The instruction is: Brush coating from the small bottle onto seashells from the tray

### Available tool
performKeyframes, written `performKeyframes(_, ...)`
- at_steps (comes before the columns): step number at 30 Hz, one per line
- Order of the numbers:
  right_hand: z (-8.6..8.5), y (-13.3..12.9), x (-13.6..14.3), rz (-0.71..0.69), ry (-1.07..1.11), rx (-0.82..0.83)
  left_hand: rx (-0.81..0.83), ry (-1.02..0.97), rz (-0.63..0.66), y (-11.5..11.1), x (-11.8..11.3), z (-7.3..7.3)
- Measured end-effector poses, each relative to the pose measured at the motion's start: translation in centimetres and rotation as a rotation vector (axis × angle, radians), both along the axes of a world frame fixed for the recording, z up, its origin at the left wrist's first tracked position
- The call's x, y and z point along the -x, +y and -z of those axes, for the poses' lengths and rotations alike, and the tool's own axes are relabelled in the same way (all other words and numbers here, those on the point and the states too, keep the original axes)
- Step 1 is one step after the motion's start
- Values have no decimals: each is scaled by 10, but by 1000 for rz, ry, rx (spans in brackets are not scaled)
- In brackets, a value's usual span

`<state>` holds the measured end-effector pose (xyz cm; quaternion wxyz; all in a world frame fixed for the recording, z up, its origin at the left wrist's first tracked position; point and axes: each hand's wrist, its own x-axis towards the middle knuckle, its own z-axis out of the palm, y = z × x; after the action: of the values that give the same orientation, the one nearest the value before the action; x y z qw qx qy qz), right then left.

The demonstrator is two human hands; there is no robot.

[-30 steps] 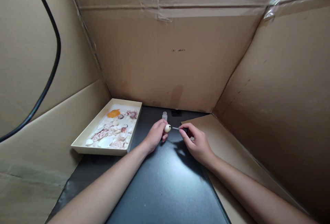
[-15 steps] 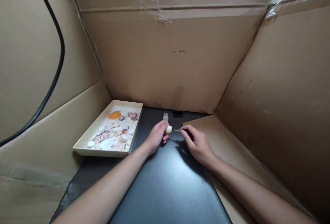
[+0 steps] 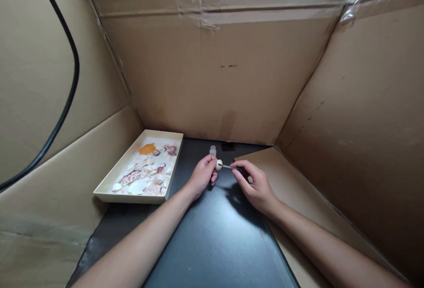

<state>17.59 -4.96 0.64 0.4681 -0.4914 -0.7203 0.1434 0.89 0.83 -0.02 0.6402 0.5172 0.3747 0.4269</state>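
Between the thumb and fingers of my left hand (image 3: 202,173) is a small pale seashell (image 3: 219,164), held just above the table. My right hand (image 3: 253,182) pinches a thin brush (image 3: 227,166) with a dark handle, most of it hidden by the fingers. The brush's dark tip touches the shell's right side. Directly behind my left hand stands a small clear bottle (image 3: 213,150), upright, with its mouth uncovered. A tiny pale spot shows by the right fingers; I cannot tell what it is.
At the left, a shallow cream tray (image 3: 132,198) holds several seashells and an orange one (image 3: 147,148). A cardboard sheet (image 3: 281,168) lies on the right of the dark table (image 3: 198,244). Cardboard walls (image 3: 212,85) enclose the space, and a black cable (image 3: 74,67) hangs at left.
The shell has turned a little in my left fingers, and the brush tip now lies against its face. My right hand has tilted slightly, showing more of the stem.
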Motion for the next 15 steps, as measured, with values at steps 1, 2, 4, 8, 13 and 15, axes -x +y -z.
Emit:
performKeyframes(1,0,0,0,-9,-17,10,2,3,1,0,0,0)
performKeyframes(2,0,0,0,-11,-39,30,1,4,2,0,0,0)
performKeyframes(4,0,0,0,6,-67,70,1,3,8,0,0,1)
performKeyframes(8,0,-1,0,5,-22,38,-4,5,12,1,1,1)
performKeyframes(13,2,1,-1,-26,-24,36,-2,-1,12,0,1,1)
performKeyframes(15,2,1,-1,-21,-32,61,3,6,17,0,1,0)
